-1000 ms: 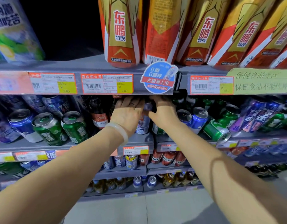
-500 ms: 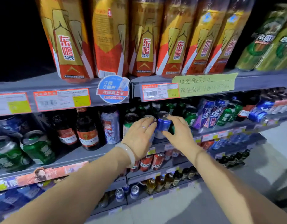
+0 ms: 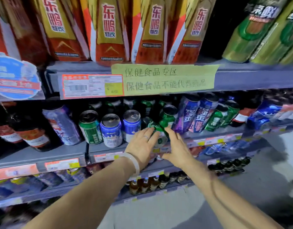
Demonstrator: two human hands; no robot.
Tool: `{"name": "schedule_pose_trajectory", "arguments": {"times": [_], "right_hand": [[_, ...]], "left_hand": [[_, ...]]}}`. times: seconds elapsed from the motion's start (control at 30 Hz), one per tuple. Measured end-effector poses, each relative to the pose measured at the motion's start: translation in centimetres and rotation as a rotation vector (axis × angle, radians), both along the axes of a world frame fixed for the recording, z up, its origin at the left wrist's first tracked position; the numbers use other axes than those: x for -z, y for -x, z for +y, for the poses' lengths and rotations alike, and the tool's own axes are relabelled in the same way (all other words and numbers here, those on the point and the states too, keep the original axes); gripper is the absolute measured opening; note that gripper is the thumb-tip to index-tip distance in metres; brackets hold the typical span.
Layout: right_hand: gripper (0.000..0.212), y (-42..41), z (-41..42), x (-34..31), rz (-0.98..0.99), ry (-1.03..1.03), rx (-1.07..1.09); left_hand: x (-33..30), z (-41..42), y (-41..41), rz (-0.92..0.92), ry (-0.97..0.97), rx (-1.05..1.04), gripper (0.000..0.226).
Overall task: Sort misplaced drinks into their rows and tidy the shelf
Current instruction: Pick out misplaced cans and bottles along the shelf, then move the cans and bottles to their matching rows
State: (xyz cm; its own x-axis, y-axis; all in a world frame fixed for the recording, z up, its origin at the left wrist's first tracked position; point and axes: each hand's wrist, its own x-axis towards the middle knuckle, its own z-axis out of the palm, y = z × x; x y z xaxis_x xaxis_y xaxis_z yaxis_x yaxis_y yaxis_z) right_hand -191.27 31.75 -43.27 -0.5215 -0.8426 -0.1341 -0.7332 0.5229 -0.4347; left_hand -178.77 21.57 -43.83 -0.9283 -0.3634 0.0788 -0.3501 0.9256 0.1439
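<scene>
Head view is showing the left hand and right hand, fingers nearly straight, flanking a toppled green can lying at the shelf front beside two blue cans, seemingly cradling it for righting.

Top-shelf bottles are wrapped in gold, red & white w/ red characters. Far-right bottles are seen in green. The shelf is grey; the taped sign is pale yellow-green w/ dark characters. The price tag is white, edged orange-red, w/ a yellow patch. Round sticker: blue w/ red band. Cans: green, blue & white, purple-blue. A tipped green can is noted between the hands. White bangle, silver ring.
</scene>
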Motion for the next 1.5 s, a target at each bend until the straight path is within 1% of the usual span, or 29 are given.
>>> {"name": "schedule_pose_trajectory", "arguments": {"times": [0.07, 0.23, 0.37, 0.47, 0.53, 0.6, 0.7, 0.77, 0.83, 0.93, 1.07, 1.2, 1.3, 1.4, 1.5], "right_hand": [[0.091, 0.7, -0.3, 0.9, 0.039, 0.008, -0.046], [0.078, 1.4, -1.4, 2.4, 0.048, 0.156, -0.061], [0.074, 1.8, -1.7, 2.6, -0.007, 0.237, -0.083], [0.068, 2.4, -1.2, 1.9, -0.055, 0.314, -0.166], [0.065, 2.8, -1.0, 0.9, -0.095, 0.36, -0.197], [0.059, 3.2, -1.4, -0.3, -0.14, 0.412, -0.218], [0.049, 3.1, -2.3, -1.7, -0.19, 0.433, -0.206], [0.043, 2.6, -2.8, -2.1, -0.205, 0.437, -0.141], [0.04, 1.9, -3.3, -2.1, -0.162, 0.452, -0.071], [0.038, 0.9, -4.1, -2.5, -0.061, 0.448, 0.024], [0.037, 0.7, -4.4, -3.0, 0.028, 0.334, 0.028], [0.052, 1.2, -3.9, -3.4, 0.061, 0.196, -0.021], [0.062, 1.3, -3.3, -3.8, 0.047, 0.116, -0.051], [0.064, 1.3, -2.5, -4.4, 0.012, 0.109, -0.056], [0.052, 1.8, -1.6, -5.0, 0.085, 0.08, -0.065]], "left_hand": [[0.4, 0.0, 0.9, 0.024, -0.033, -0.061, 0.078], [1.0, 0.1, 2.0, 0.056, -0.01, -0.169, 0.08], [0.7, 0.5, 2.2, 0.085, 0.01, -0.246, 0.074], [-0.3, 0.7, 1.7, 0.154, -0.017, -0.256, 0.064], [-1.5, 0.9, 1.3, 0.207, 0.002, -0.26, 0.062], [-2.8, 0.9, 1.1, 0.263, 0.075, -0.282, 0.06], [-4.2, 0.7, 1.2, 0.284, 0.27, -0.31, 0.055], [-4.5, 0.1, 1.5, 0.24, 0.404, -0.348, 0.048], [-4.6, -0.4, 1.7, 0.209, 0.462, -0.391, 0.045], [-4.1, -1.1, 1.8, 0.196, 0.432, -0.385, 0.045], [-3.3, -1.8, 2.0, 0.054, 0.243, -0.384, 0.063], [-3.4, -2.1, 2.4, -0.019, 0.205, -0.38, 0.073], [-3.8, -1.9, 2.2, -0.066, 0.189, -0.372, 0.081], [-4.2, -1.1, 2.2, -0.005, 0.162, -0.331, 0.082], [-5.3, 0.1, 3.5, 0.08, 0.114, -0.23, 0.077]]}}
